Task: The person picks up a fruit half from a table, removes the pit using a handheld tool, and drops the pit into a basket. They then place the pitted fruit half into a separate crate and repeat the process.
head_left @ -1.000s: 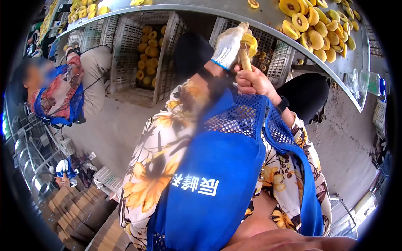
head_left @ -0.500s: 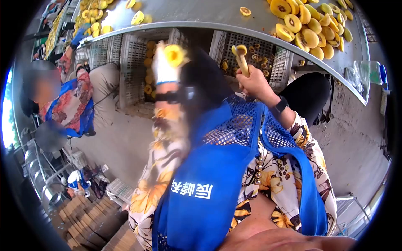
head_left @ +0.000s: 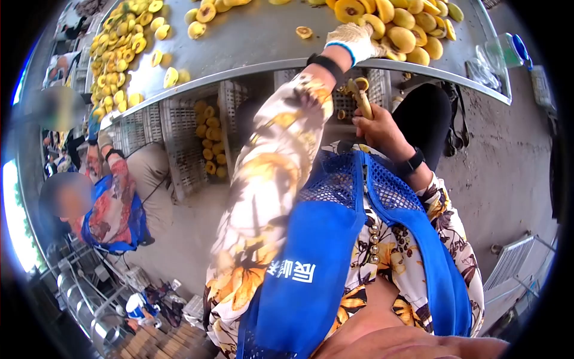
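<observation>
My left hand (head_left: 351, 43), in a pale knitted glove, reaches over the metal table to the edge of a pile of halved yellow peaches (head_left: 402, 37). Its fingers curl down around a peach half (head_left: 375, 27) there, and the fingertips are partly hidden. Below the table edge, my bare right hand (head_left: 381, 128) is closed around the handle of a pitting tool (head_left: 362, 103). The tool has a thick pale handle and a ring-shaped end pointing up.
Crates stand under the metal table (head_left: 257, 45); one crate (head_left: 173, 128) holds peach halves. More peach halves (head_left: 122, 51) lie at the left. A clear jar with a blue lid (head_left: 507, 51) stands at the right corner. A co-worker (head_left: 113, 206) sits at left.
My left hand has moved up and right, from above the crates to the pile on the table. The peach half it carried is gone from view. My right hand keeps the tool, slightly lower.
</observation>
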`<move>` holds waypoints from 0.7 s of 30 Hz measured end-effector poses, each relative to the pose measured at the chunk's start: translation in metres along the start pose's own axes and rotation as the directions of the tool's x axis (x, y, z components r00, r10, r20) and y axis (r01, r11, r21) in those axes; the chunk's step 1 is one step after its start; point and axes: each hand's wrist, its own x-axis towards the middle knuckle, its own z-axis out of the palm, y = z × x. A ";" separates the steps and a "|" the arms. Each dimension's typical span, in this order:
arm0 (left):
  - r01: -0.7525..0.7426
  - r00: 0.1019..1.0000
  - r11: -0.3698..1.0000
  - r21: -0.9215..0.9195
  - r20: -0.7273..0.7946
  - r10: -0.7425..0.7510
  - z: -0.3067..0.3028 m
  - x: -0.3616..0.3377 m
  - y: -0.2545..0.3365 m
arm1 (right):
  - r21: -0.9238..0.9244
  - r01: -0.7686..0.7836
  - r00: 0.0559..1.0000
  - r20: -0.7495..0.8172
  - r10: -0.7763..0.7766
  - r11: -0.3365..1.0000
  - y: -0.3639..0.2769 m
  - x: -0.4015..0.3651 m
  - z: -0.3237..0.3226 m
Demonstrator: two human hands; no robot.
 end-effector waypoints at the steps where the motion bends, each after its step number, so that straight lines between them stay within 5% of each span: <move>1: 0.005 0.996 0.999 0.045 0.086 -0.009 0.010 0.013 0.003 | -0.040 -0.022 1.000 0.003 0.022 0.999 0.000 -0.007 -0.004; 5: 0.009 0.984 0.997 -0.081 0.178 0.006 -0.005 0.013 -0.009 | -0.119 0.014 1.000 -0.002 -0.015 0.993 0.006 -0.023 0.000; 6: -0.098 0.995 0.993 -0.064 0.022 0.099 0.016 0.018 -0.034 | -0.044 0.086 0.996 -0.016 -0.087 0.995 0.009 -0.025 0.001; 8: -0.078 0.984 0.993 -0.090 -0.168 0.062 -0.005 -0.012 -0.041 | -0.042 0.155 0.979 -0.128 -0.159 0.987 0.002 -0.023 0.005; 9: 0.047 0.977 0.986 -0.158 -0.197 -0.078 -0.043 -0.056 -0.019 | -0.040 0.178 0.967 -0.179 -0.182 0.983 0.006 -0.021 0.008; 11: -0.036 0.929 0.884 -0.466 -0.341 -0.142 -0.046 -0.103 -0.028 | -0.038 0.317 0.926 -0.204 -0.318 0.948 0.003 -0.012 0.011; 13: -0.047 0.955 0.158 -0.986 -0.091 -0.284 -0.035 -0.140 -0.034 | -0.228 0.370 0.866 -0.267 -0.424 0.900 -0.010 -0.005 0.018; 15: -0.052 0.945 -0.174 -0.983 0.008 -0.327 -0.025 -0.169 -0.020 | -0.317 0.449 0.837 -0.179 -0.518 0.835 -0.021 -0.003 0.023; 16: 0.020 0.914 -0.033 -0.999 0.032 -0.404 -0.025 -0.178 -0.009 | -0.428 0.512 0.781 -0.128 -0.611 0.745 -0.022 0.000 0.027; 17: -0.060 0.940 0.236 -0.970 -0.135 -0.315 -0.007 -0.182 -0.013 | -0.463 0.511 0.806 -0.035 -0.591 0.724 -0.027 0.000 0.029; 18: -0.167 0.931 0.476 -0.864 -0.297 -0.213 -0.001 -0.186 -0.010 | -0.498 0.593 0.723 -0.017 -0.691 0.633 -0.021 0.005 0.031; 19: -0.061 0.953 0.153 -0.986 -0.104 -0.286 0.001 -0.192 -0.007 | -0.534 0.661 0.625 0.003 -0.781 0.527 -0.018 0.010 0.037; 20: 0.026 0.933 -0.197 -0.980 0.095 -0.347 0.001 -0.198 -0.003 | -0.512 0.632 0.689 0.026 -0.725 0.582 -0.017 0.011 0.034; 21: 0.037 0.949 -0.057 -0.998 0.053 -0.312 -0.005 -0.203 -0.002 | -0.522 0.600 0.719 0.022 -0.694 0.605 -0.016 0.010 0.036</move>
